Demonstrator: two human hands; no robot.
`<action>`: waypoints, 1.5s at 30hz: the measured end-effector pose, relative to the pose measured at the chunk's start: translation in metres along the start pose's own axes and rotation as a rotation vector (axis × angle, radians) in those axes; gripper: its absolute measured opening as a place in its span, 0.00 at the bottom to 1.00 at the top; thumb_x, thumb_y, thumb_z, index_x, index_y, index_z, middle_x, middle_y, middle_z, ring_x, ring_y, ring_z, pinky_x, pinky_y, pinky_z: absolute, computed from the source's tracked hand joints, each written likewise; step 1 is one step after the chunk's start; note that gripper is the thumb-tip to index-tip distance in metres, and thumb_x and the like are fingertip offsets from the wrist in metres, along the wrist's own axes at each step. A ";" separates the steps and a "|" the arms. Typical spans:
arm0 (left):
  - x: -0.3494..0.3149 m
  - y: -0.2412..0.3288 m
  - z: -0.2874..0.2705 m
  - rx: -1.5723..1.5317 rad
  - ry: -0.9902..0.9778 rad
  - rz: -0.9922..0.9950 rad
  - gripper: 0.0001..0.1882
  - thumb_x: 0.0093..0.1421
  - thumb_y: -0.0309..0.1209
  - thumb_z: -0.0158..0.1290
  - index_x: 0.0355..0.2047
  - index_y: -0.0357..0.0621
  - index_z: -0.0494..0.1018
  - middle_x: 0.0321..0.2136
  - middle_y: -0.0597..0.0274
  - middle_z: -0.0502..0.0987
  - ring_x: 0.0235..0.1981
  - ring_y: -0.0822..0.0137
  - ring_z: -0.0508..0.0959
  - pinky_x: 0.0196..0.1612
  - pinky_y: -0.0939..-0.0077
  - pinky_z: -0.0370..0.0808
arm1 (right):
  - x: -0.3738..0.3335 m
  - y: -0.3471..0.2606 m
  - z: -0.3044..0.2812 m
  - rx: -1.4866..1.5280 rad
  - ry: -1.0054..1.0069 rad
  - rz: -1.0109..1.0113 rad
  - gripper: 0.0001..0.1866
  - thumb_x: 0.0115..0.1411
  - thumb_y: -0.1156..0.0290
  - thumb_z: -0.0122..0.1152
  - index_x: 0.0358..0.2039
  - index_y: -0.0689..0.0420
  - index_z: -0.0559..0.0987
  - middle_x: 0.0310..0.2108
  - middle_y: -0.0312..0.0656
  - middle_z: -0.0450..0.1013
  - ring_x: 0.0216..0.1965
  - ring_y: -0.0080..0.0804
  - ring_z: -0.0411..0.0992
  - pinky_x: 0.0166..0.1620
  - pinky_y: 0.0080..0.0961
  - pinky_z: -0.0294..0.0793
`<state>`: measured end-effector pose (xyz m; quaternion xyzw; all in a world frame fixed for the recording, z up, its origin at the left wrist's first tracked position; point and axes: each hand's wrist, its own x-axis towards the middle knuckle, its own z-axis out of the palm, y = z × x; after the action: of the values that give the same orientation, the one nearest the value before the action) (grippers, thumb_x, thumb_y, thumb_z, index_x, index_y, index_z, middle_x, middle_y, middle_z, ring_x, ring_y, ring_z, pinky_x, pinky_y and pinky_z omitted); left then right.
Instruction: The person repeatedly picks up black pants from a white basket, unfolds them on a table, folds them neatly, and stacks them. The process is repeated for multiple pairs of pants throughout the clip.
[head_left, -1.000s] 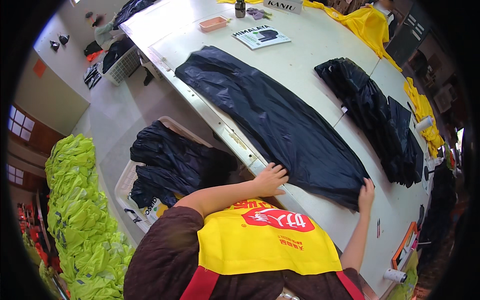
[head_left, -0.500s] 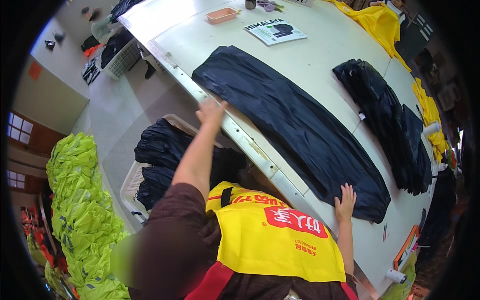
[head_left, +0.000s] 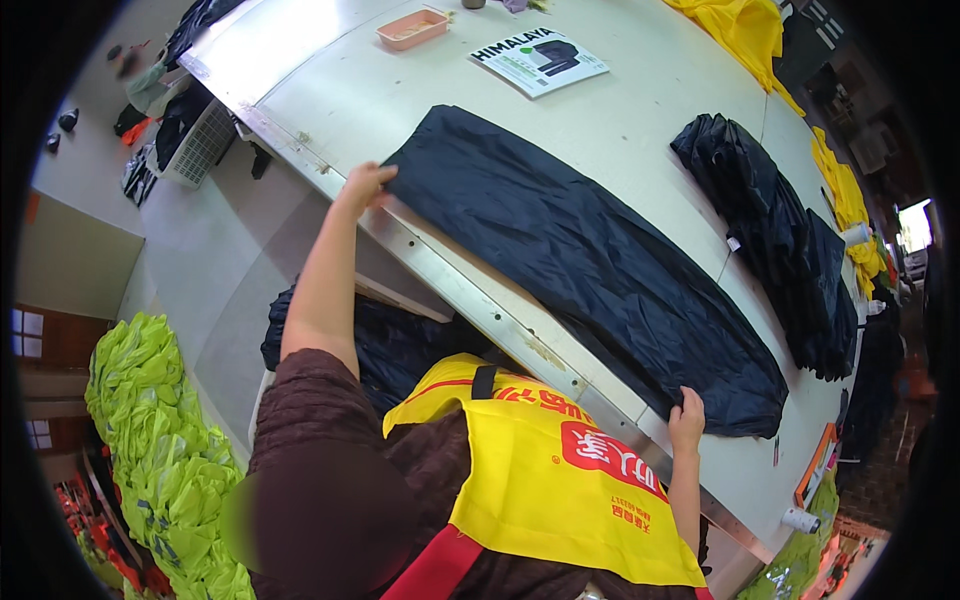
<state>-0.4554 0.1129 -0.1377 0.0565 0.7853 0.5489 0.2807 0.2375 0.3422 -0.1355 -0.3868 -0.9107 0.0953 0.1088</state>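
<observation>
A long piece of thin dark navy fabric [head_left: 590, 255], which looks like a garment laid out flat, stretches across the white table [head_left: 640, 130] along its near edge. At its far left corner, my left hand [head_left: 366, 188] is closed on the fabric's edge, its lower fingers slightly blurred. My right hand [head_left: 687, 420] pinches the near edge close to the right end, fingers curled. Farther right on the table lies a gathered stack of dark garments [head_left: 765, 235] with a small white tag.
A magazine [head_left: 540, 62] and a pink tray [head_left: 413, 30] sit toward the table's back. Yellow fabric [head_left: 735, 35] lies along the far side. Below the metal table edge [head_left: 470, 285] is a basket of dark garments [head_left: 385, 340]. Lime-green garments [head_left: 165, 440] are heaped at left.
My left hand has moved left and away from me, from the table edge to the fabric's corner. My right hand's fingers have gone from spread flat to curled at the edge.
</observation>
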 end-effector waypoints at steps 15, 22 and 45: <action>0.035 0.105 0.052 -0.097 -0.229 0.205 0.15 0.52 0.36 0.58 0.33 0.38 0.72 0.26 0.63 0.73 0.20 0.72 0.73 0.24 0.79 0.72 | -0.008 -0.004 0.033 -0.040 0.204 0.186 0.25 0.42 0.88 0.45 0.45 0.63 0.71 0.47 0.51 0.67 0.51 0.47 0.63 0.55 0.35 0.60; 0.037 0.027 0.023 -0.163 -0.418 0.064 0.30 0.42 0.16 0.37 0.49 0.38 0.66 0.36 0.60 0.73 0.38 0.67 0.71 0.46 0.76 0.67 | -0.009 -0.003 0.034 -0.055 0.195 0.206 0.25 0.42 0.88 0.45 0.44 0.63 0.71 0.47 0.51 0.67 0.51 0.47 0.63 0.55 0.35 0.60; 0.023 0.059 0.034 0.626 -0.124 0.431 0.19 0.43 0.35 0.60 0.34 0.36 0.74 0.27 0.53 0.78 0.31 0.63 0.77 0.34 0.71 0.71 | -0.009 -0.006 0.042 -0.064 0.263 0.230 0.27 0.41 0.90 0.43 0.45 0.62 0.70 0.47 0.50 0.65 0.51 0.48 0.62 0.55 0.36 0.59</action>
<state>-0.4705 0.1727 -0.1020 0.3362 0.8666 0.3247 0.1749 0.2274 0.3279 -0.1751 -0.5009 -0.8409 0.0268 0.2030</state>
